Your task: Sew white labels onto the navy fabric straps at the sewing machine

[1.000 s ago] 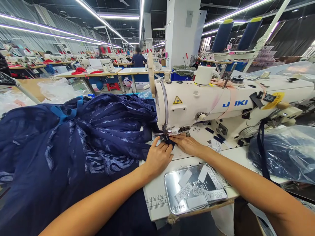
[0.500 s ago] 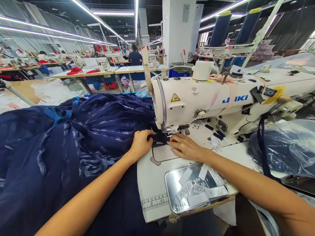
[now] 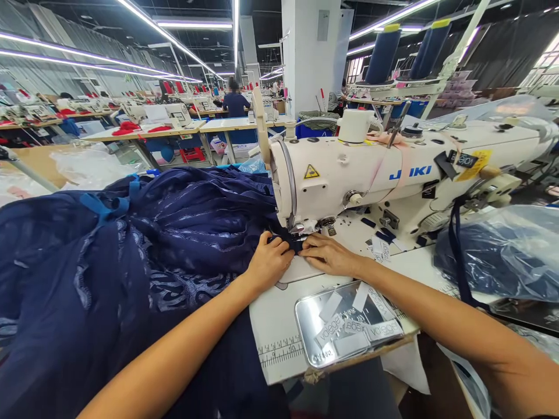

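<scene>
Both the left hand (image 3: 269, 263) and the right hand (image 3: 329, 254) touch the navy garment (image 3: 196, 215) below the head of the industrial sewing machine (image 3: 332, 169); whether either grip is clamped cannot be told. Sewing appears under way, unfinished: most cloth lies heaped at left, labels (image 3: 386, 330) loose on the metal tray (image 3: 307, 317).

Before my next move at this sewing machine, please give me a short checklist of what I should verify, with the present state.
1. Left hand touching the navy cloth: ok.
2. Right hand on the cloth, by the machine head: ok.
3. Fingers' clearance from the needle: cannot tell, too small to see.
4. White labels on the metal tray, apart from both hands: ok.
5. Thread cones on their stand: ok.
</scene>
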`<state>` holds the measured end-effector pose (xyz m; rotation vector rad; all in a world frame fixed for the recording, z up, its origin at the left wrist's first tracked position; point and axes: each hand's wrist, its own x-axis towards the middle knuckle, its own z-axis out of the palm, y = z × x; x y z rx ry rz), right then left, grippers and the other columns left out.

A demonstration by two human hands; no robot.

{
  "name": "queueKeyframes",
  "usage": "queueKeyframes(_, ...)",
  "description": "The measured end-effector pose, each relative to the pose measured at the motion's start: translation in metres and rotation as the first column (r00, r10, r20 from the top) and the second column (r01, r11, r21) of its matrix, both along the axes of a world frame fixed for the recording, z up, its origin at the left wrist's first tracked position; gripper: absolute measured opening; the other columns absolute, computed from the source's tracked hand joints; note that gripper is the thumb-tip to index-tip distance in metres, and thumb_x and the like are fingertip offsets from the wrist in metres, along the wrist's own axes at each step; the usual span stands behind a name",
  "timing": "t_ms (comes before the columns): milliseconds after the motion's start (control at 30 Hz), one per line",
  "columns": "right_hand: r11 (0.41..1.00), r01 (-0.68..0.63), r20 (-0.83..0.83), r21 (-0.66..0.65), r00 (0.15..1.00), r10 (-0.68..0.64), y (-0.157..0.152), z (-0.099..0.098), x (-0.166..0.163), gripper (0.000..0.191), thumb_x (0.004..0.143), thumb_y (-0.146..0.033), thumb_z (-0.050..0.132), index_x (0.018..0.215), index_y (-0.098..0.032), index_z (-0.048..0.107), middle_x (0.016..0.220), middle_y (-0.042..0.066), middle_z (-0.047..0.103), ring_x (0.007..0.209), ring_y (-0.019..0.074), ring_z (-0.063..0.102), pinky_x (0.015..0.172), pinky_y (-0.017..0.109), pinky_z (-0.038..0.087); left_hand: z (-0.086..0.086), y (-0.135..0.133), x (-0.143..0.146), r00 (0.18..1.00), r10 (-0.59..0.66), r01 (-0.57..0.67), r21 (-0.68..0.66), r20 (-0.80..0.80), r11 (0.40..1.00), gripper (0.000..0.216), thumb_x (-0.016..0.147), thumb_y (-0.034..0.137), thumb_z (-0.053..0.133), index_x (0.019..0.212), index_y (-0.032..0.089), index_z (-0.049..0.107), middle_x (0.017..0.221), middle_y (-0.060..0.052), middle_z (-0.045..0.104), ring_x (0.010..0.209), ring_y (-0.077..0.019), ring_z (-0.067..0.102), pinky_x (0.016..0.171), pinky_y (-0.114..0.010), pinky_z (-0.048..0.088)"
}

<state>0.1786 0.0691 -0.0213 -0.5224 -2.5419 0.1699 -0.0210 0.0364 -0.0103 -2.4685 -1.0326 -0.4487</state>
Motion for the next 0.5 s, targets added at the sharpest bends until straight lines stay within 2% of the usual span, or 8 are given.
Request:
queueKeyframes(200, 0.995, -0.043, -0.162, -0.091, 0.986, 0.028, 0.0055, -0.0075, 0.0004, 0.025, 0.084, -0.015, 0.043, 0.095, -0.018, 0.065, 0.086, 0.007, 0.057, 0.081, 0.0163, 0.054, 0.075, 0.034, 0.047, -0.0035, 0.0024, 0.0044, 0.999, -0.028, 0.028, 0.020, -0.022, 0.999, 0.023, 0.084, 0.014, 0.044, 0.069, 0.016, 0.061, 0.065, -0.001, 0.058, 0.065, -0.0143, 0.049, 0.077, -0.036, 0.031)
queueKeyframes(300, 0.991, -0.060, -0.182, -0.116, 0.983, 0.038, 0.0067, -0.0082, 0.0015, 0.025, 0.085, -0.016, 0.043, 0.095, -0.018, 0.065, 0.086, 0.007, 0.057, 0.082, 0.0160, 0.054, 0.076, 0.034, 0.047, -0.0047, 0.0040, 0.0060, 0.998, -0.032, 0.033, 0.022, -0.049, 0.999, 0.023, 0.084, 0.014, 0.044, 0.066, 0.016, 0.060, 0.064, -0.001, 0.056, 0.064, -0.0141, 0.048, 0.074, -0.034, 0.032)
queueKeyframes(400, 0.995, -0.055, -0.145, -0.081, 0.988, 0.043, 0.0052, -0.0054, 0.0028, 0.025, 0.086, -0.017, 0.041, 0.095, -0.018, 0.065, 0.086, 0.007, 0.057, 0.081, 0.0159, 0.054, 0.076, 0.034, 0.047, -0.0065, 0.0056, 0.0076, 0.997, -0.035, 0.037, 0.022, -0.074, 0.999, 0.024, 0.084, 0.014, 0.045, 0.064, 0.015, 0.058, 0.063, -0.001, 0.055, 0.062, -0.0142, 0.048, 0.068, -0.032, 0.034)
queueKeyframes(500, 0.998, -0.033, -0.020, 0.045, 0.999, 0.034, 0.0014, -0.0006, 0.0027, 0.027, 0.088, -0.017, 0.038, 0.095, -0.016, 0.064, 0.087, 0.009, 0.056, 0.081, 0.0175, 0.051, 0.073, 0.033, 0.048, -0.0067, 0.0057, 0.0095, 0.995, -0.031, 0.033, 0.017, -0.095, 0.999, 0.024, 0.084, 0.014, 0.045, 0.063, 0.015, 0.058, 0.064, -0.002, 0.055, 0.062, -0.0144, 0.048, 0.063, -0.030, 0.034)
